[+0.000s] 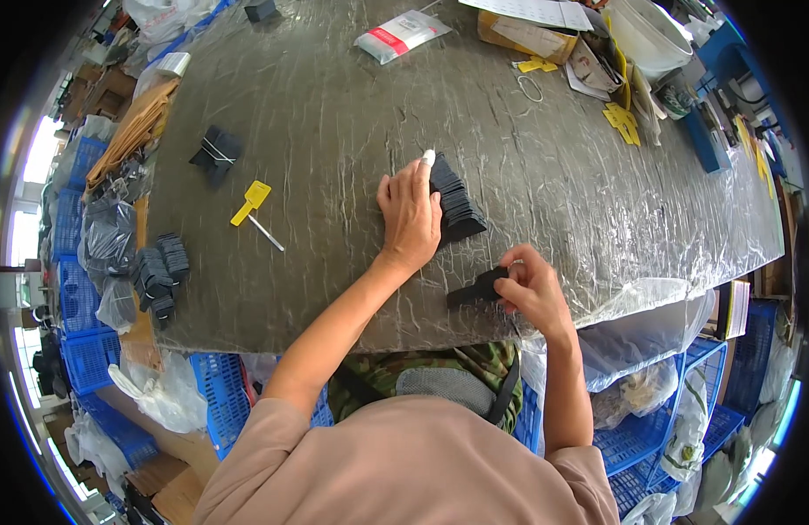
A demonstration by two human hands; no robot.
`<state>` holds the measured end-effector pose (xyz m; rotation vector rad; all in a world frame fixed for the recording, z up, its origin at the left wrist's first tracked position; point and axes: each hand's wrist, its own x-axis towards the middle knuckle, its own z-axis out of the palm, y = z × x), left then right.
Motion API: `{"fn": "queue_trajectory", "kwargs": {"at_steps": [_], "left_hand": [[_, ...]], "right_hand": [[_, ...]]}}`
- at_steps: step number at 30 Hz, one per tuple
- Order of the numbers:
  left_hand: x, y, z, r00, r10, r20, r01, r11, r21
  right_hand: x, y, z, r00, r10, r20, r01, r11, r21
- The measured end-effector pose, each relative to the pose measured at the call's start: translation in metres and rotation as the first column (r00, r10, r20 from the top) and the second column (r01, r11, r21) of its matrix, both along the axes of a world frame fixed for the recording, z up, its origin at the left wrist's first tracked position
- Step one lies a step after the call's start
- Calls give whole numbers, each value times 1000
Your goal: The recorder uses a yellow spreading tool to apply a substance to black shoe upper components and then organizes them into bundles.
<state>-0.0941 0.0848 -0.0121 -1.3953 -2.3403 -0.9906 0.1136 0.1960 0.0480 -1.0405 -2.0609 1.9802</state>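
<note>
A row of thin black pieces (457,203), stacked face to face, lies on the plastic-covered table (334,114). Along its left side rests my left hand (411,214), fingers stretched out and touching the row; one fingertip has a white wrap. Nearer the front edge and to the right, my right hand (534,287) pinches a flat black piece (476,290) between thumb and fingers. This piece is wide at its left end and notched toward my fingers. What it is made of I cannot make out.
Bundled black pieces (159,273) sit at the table's left edge, and a tied bundle (216,156) lies farther in. Beside it are a yellow tag (254,199) and a white stick (266,234). A plastic packet (401,37) and cardboard box (527,37) stand at the back.
</note>
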Motion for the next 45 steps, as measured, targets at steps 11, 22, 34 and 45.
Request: {"fn": "queue_trajectory", "kwargs": {"at_steps": [11, 22, 34, 45], "left_hand": [[-7, 5, 4, 992, -77, 100, 67, 993, 99], [-82, 8, 6, 955, -215, 206, 184, 970, 160], [-108, -8, -2, 989, 72, 133, -71, 997, -12], [-37, -82, 20, 983, -76, 166, 66, 996, 65]], "right_hand": [[-56, -5, -21, 999, -9, 34, -10, 856, 516], [-154, 4, -63, 958, 281, -60, -101, 525, 845], [-150, -2, -51, 942, 274, -194, -44, 672, 740], [-146, -24, -54, 966, 216, -144, -16, 602, 798]]}}
